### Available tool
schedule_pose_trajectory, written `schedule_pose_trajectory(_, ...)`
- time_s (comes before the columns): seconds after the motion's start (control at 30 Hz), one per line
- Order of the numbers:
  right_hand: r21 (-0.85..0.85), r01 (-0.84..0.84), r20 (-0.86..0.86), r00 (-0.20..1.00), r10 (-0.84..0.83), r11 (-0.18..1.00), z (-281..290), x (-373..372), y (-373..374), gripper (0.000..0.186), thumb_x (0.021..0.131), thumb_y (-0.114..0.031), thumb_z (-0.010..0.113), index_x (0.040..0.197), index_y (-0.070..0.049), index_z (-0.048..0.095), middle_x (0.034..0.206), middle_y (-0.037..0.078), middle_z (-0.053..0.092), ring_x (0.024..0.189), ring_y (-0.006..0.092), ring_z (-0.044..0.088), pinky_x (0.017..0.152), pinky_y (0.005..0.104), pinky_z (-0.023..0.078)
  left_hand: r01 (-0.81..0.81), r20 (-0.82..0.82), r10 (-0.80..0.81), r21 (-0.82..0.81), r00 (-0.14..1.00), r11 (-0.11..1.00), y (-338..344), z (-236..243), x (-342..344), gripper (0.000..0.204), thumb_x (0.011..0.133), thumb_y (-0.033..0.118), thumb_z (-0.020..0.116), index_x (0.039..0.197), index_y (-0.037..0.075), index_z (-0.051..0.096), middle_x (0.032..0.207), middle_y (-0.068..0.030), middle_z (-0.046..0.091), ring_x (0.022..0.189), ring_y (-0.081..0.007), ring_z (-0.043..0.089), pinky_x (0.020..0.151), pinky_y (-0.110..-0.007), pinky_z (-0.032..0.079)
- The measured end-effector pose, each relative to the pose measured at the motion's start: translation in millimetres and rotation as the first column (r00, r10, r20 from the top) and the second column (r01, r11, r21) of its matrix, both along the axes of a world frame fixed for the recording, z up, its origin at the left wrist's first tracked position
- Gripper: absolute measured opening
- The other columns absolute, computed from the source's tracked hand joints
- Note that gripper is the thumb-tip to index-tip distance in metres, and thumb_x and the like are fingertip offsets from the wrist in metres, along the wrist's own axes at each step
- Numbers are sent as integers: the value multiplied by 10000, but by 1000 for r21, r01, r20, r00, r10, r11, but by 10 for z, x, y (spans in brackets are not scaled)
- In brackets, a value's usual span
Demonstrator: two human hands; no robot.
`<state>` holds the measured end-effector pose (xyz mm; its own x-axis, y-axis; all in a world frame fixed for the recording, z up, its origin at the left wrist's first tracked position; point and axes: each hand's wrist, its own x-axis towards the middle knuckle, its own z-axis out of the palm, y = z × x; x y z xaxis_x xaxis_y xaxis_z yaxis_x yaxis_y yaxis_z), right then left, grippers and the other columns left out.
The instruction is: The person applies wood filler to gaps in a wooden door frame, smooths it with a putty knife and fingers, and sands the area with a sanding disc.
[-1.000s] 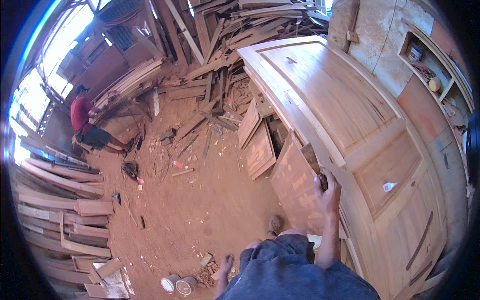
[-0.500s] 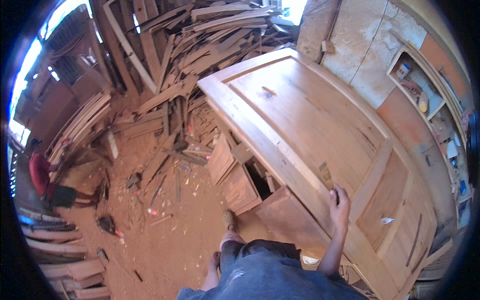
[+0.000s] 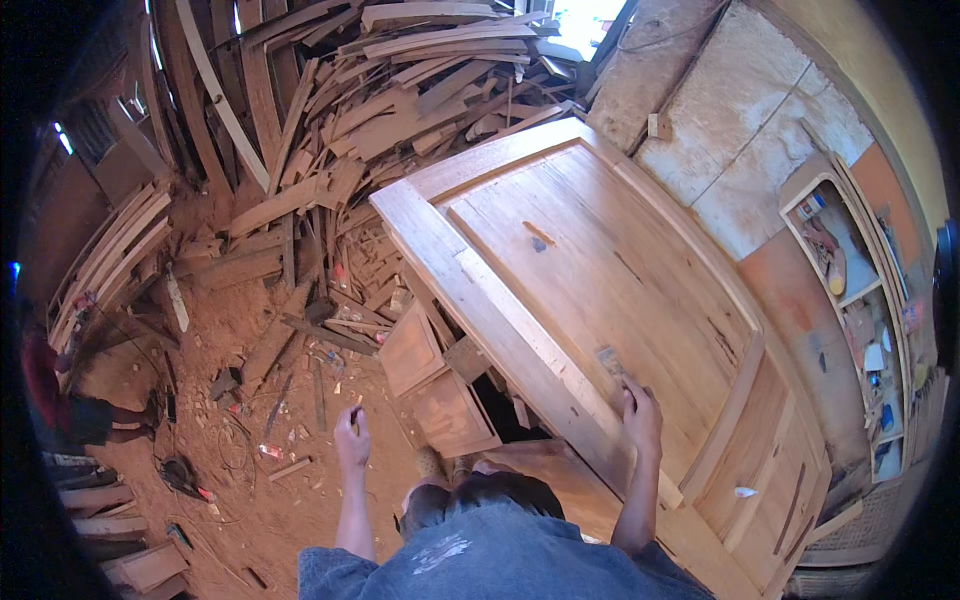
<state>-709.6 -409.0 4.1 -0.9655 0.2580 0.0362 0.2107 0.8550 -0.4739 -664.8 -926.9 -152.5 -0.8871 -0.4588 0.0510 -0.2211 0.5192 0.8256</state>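
Observation:
My right hand (image 3: 642, 412) is closed around the handle of a small flat brush (image 3: 608, 360). Its pale, flat head lies over the wooden door (image 3: 610, 270), near the inner edge of the large panel. The door is light brown and framed, and it rests raised off the ground on my right. Orange-brown and dark patches mark its panel. My left hand (image 3: 352, 438) is held up over the dirt floor, left of my legs and apart from the door. Its fingers are curled closed; what they hold, if anything, is too small to tell.
Wooden cabinet pieces (image 3: 450, 412) stand under the door's near side. Scrap boards (image 3: 430, 90) are heaped at the back. A wall shelf (image 3: 862, 290) holds small containers at right. Another person (image 3: 50, 390) is at far left. A white scrap (image 3: 745, 492) lies on the door.
My left hand has risen from beside my leg to out over the floor. My right hand and the brush have shifted slightly left in view, as the whole view has turned.

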Motion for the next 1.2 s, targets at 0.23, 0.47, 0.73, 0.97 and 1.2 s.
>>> schedule_pose_trajectory(0.23, 89, -211, 67, 976, 206, 973, -84, -1152, -38, 288, 967, -163, 540, 1217, -117, 676, 1061, 238, 669, 958, 396, 646, 820, 456, 511, 216, -333, -212, -25, 919, 976, 1191, 1021, -1173, 191, 946, 121, 605, 1085, -1, 656, 1003, -172, 692, 948, -315, 678, 857, -379, 522)
schedule_pose_trajectory(0.47, 89, -433, 137, 897, 420, 897, -83, -2322, 135, 270, 925, -117, 552, 1138, -134, 717, 913, 227, 677, 881, 396, 663, 755, 487, 513, 488, -208, -541, -258, 815, 834, 1941, 1301, -2681, 526, 932, 338, 641, 1302, -16, 523, 1313, -249, 548, 1237, -383, 520, 1053, -467, 402)
schedule_pose_trajectory(0.73, 140, -529, 161, 846, 508, 837, -115, -2989, 149, 292, 926, -152, 539, 1159, -177, 712, 927, 177, 697, 878, 363, 683, 774, 497, 541, 751, 452, -611, -507, 649, 423, 2476, 1068, -4333, 1317, 748, 901, 436, 1522, -115, 118, 1622, -249, 124, 1523, -360, 53, 1233, -509, 15)
schedule_pose_trajectory(0.97, 137, -558, 186, 826, 532, 819, -106, -3239, 81, 304, 930, -157, 517, 1173, -191, 698, 955, 162, 689, 878, 356, 680, 769, 496, 540, 748, 437, -663, -595, 608, 293, 2488, 799, -4647, 1329, 741, 909, 433, 1521, -119, 114, 1619, -262, 114, 1522, -367, 50, 1215, -562, -7)
schedule_pose_trajectory(1.2, 155, -613, 180, 788, 588, 774, -29, -3491, -38, 293, 924, -137, 508, 1159, -168, 680, 943, 184, 677, 900, 357, 698, 772, 492, 558, 806, 385, -789, -549, 479, 221, 2685, 843, -4550, 1245, 794, 847, 452, 1523, -111, 132, 1619, -254, 133, 1519, -363, 90, 1223, -544, 22)
